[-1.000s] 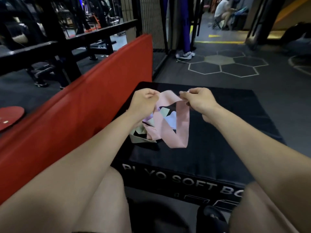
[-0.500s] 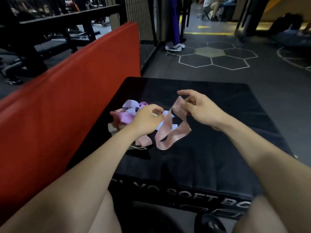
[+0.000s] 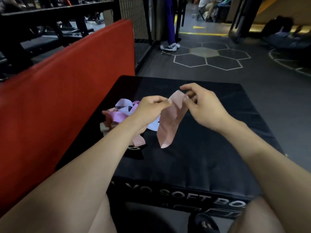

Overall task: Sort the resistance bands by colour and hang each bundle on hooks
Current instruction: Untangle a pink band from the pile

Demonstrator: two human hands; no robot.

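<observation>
The left hand and right hand each pinch the top of a pink resistance band, which hangs as a flattened loop above the black soft plyo box, its lower end apparently just touching the top. The tangled heap of lilac and pink bands lies near the box's left edge, beside the red pad. To do this well, the person should hold both grips firm, smooth out any twist, then start a pink-only pile well apart from the heap.
</observation>
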